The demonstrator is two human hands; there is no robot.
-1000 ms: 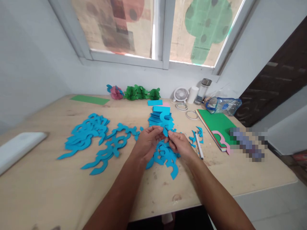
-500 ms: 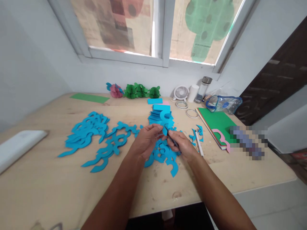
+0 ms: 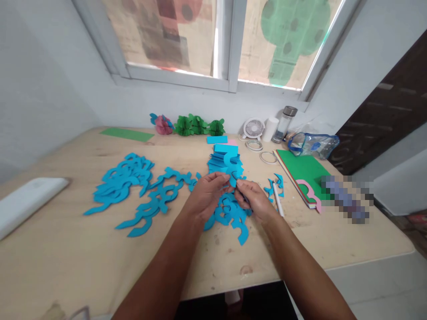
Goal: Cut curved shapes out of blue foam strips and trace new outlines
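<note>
My left hand (image 3: pixel 213 189) pinches a curved blue paper cutout (image 3: pixel 231 166) between thumb and fingers. In my right hand (image 3: pixel 251 198) is a pair of small dark scissors (image 3: pixel 245 198), mostly hidden by the fingers, with the blades at the paper's lower edge. Under and around both hands lie wavy blue paper scraps (image 3: pixel 230 211). Just beyond the held piece stands a stack of blue paper strips (image 3: pixel 216 163). To the left are a heap of blue cutouts (image 3: pixel 122 180) and a trail of linked-looking blue cutouts (image 3: pixel 156 200).
A white pen (image 3: pixel 278 200) lies right of my hands beside small blue offcuts (image 3: pixel 280 180). Farther right are green paper sheets (image 3: pixel 302 166) with a pink cutout (image 3: pixel 308 191). Tape rolls (image 3: pixel 254 146), a small fan (image 3: pixel 253 128) and a bottle (image 3: pixel 285 124) stand behind. A white device (image 3: pixel 30 200) sits far left.
The view has shifted slightly. The scissors' blades have moved a little against the blue paper cutout; both hands keep their hold in nearly the same place.
</note>
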